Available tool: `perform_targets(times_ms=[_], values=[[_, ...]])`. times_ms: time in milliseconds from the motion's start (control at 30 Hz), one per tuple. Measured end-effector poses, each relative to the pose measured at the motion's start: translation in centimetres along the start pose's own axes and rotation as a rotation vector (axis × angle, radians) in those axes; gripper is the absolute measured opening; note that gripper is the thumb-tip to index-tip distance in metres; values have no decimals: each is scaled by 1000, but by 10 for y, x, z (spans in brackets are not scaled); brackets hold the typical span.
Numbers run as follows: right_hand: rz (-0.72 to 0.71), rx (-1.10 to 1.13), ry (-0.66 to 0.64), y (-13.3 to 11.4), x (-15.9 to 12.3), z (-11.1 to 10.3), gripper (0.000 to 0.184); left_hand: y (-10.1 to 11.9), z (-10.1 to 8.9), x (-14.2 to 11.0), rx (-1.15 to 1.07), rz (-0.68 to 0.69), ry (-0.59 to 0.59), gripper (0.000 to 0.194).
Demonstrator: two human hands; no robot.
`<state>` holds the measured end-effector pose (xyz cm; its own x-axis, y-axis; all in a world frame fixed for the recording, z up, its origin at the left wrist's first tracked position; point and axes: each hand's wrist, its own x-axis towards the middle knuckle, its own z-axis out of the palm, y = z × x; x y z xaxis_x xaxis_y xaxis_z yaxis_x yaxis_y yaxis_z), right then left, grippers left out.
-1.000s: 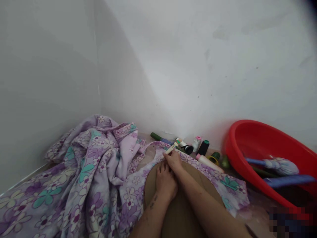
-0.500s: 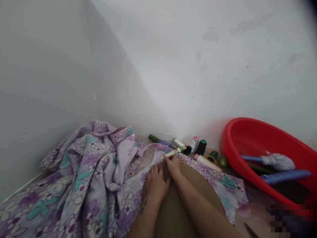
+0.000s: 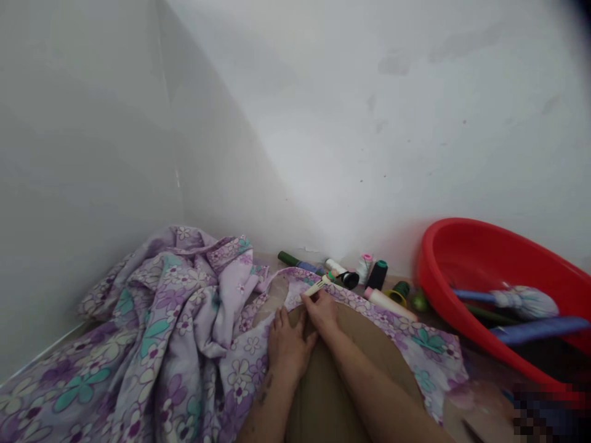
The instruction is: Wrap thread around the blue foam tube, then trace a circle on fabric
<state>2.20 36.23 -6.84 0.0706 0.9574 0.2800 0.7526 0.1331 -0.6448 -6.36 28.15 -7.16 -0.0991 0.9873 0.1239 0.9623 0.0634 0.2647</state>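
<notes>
1. The white tool [image 3: 318,287] is a slim stick with a green band. It sits at the top of my view, angled up and to the right, just above the hem of the floral fabric [image 3: 175,320]. I can't tell exactly what it is from here. It should be light and stiff, but thin enough to slip, so I'd hold it by the shaft.
2. My right grip [image 3: 322,311] is closed in a pinch on the lower end of the white tool, with the knuckles curled over the hem.
3. My left grip [image 3: 287,347] is open, its fingers spread flat on the cloth just beside the right grip, not holding the tool.
4. The floral fabric is purple, lilac and teal, and it lies heaped toward the corner on my left. It looks soft, light and easy to drag, so the hem is the best place to take hold of it, pressing it flat with the fingers.
5. Under both grips is a tan cloth [image 3: 332,381], with the fabric's edge curving around it.
6. Beyond the hem, against the wall [image 3: 369,123], stand a black thread cone [image 3: 377,275] and a white thread cone [image 3: 364,267], with a pink-capped tube [image 3: 388,304] lying nearby.
7. Further right sits a red basin [image 3: 443,258], holding a blue rod [image 3: 535,327].
</notes>
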Motion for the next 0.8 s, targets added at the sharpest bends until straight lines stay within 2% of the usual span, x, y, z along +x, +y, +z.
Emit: perform_targets(times_ms=[133, 267, 533, 800], values=[[24, 14, 15, -6, -2, -2, 28, 0, 4, 2, 15, -10, 40, 46], [23, 45, -52, -14, 2, -4, 27, -2, 4, 2, 12, -9, 18, 46], [-65, -97, -190, -30, 3, -8, 26, -3, 4, 2, -3, -17, 30, 46], [-97, -172, -240, -36, -2, -3, 25, -1, 2, 1, 10, -18, 34, 46]])
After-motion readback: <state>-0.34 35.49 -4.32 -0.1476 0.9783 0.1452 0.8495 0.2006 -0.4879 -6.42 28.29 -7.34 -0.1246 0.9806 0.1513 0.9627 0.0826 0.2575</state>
